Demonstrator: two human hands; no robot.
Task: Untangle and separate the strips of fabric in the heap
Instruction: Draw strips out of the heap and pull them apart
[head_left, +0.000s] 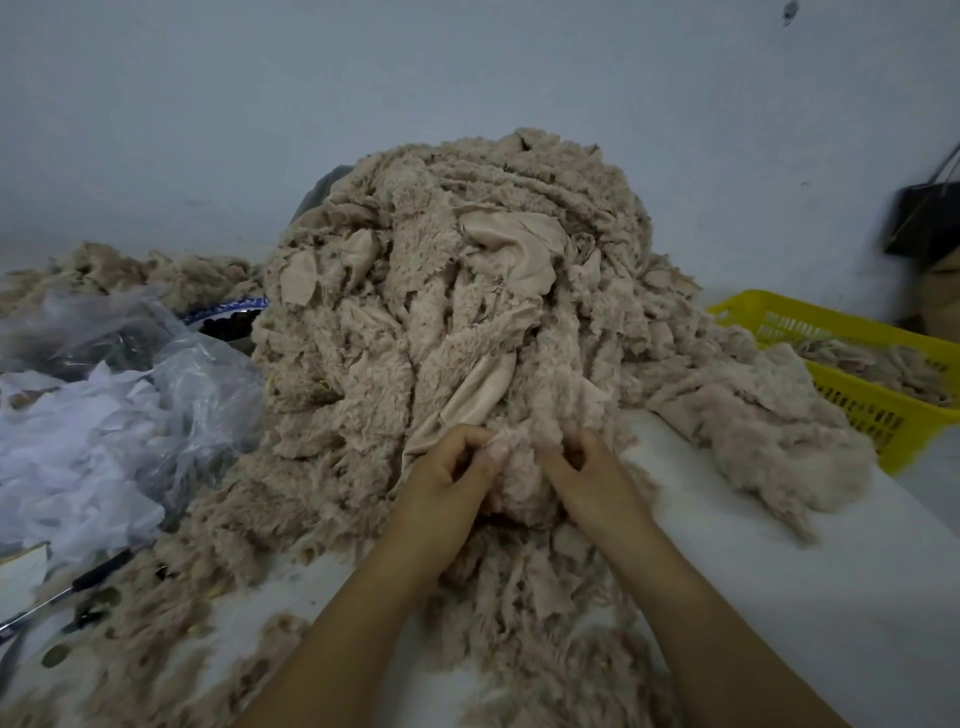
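Note:
A tall heap of beige fleecy fabric strips (457, 291) fills the middle of the white table, tangled together, with smooth backing showing in places. At the heap's near foot, my left hand (447, 483) and my right hand (587, 478) sit close together. Both pinch the same fluffy strip (519, 467) between thumb and fingers. More loose strips (524, 623) trail down between my forearms toward the table's near edge.
A yellow plastic basket (872, 410) holding some strips stands at the right. Clear plastic bags with white scraps (104, 415) lie at the left, with scissors (62, 597) in front of them. A smaller beige pile (135, 270) lies at the far left. A dark bag (924, 218) hangs on the wall.

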